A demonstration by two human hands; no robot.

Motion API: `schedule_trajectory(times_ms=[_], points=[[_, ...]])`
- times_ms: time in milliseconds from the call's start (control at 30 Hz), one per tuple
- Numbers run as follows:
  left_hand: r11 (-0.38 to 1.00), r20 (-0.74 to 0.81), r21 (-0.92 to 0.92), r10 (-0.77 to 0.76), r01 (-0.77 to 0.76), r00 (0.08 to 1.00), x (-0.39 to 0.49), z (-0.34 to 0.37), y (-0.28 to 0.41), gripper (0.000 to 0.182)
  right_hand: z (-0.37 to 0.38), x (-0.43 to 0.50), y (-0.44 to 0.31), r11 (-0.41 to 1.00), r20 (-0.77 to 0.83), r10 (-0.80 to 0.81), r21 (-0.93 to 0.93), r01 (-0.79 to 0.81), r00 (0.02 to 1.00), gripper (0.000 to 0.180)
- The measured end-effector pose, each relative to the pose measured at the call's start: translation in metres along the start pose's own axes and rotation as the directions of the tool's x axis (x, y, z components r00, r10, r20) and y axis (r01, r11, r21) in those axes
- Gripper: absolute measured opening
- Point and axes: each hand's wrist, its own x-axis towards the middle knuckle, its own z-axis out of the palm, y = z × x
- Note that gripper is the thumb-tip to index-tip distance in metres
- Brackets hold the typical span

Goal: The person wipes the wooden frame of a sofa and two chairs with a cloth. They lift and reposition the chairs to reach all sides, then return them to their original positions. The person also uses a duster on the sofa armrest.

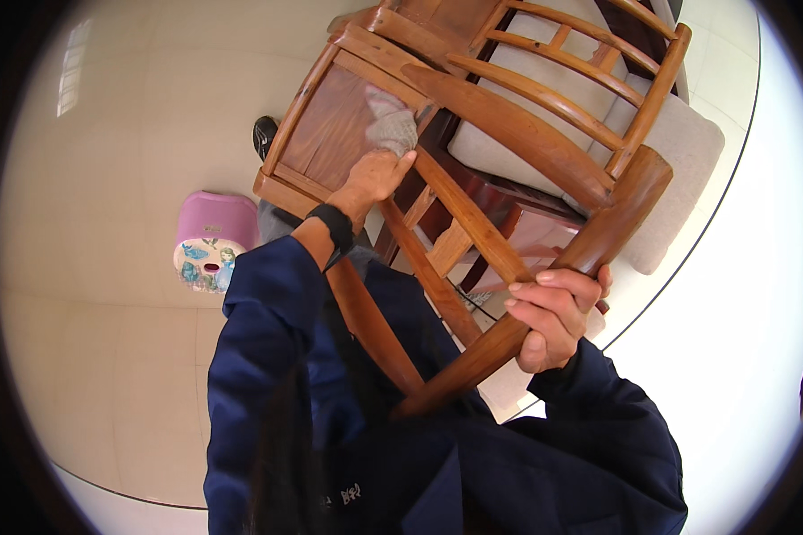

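Note:
In my left hand (371, 175) is a grey knitted cloth (389, 127) with a pinkish band, pressed against the wooden chair near its seat panel (331, 124). A black band circles that wrist. My right hand (557, 315) grips the thick round top rail (605, 221) of the chair's back, fingers curled over it. This chair leans towards me, and its slanted back slats (472, 217) run between my two hands. My forearm and sleeve cover part of the frame on the left.
A second wooden chair (569, 50) stands close beyond this one. Grey cushions (535, 134) on dark wooden furniture lie to the right. On the tiled floor (107, 267) at left stands a pink plastic stool (215, 210) with a printed top. A black shoe (264, 136) shows behind the chair.

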Motion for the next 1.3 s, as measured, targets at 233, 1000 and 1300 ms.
schedule_trajectory(times_ms=[233,1000,1300], points=[[0.888,-0.02,-0.45,0.095,-0.093,0.995,-0.083,-0.007,0.06,0.071,0.0,0.0,0.002,1.0,-0.025,-0.017,0.021,0.017,1.0,0.04],[0.987,-0.496,0.015,0.145,-0.158,0.856,0.083,-0.039,0.028,0.06,0.0,-0.009,0.005,1.0,-0.044,-0.017,0.02,0.017,0.999,0.037],[0.902,-0.237,-0.412,-0.241,0.127,0.941,-0.006,-0.017,0.045,0.051,-0.007,-0.012,0.007,1.0,0.072,-0.015,0.023,0.013,0.997,0.035]])
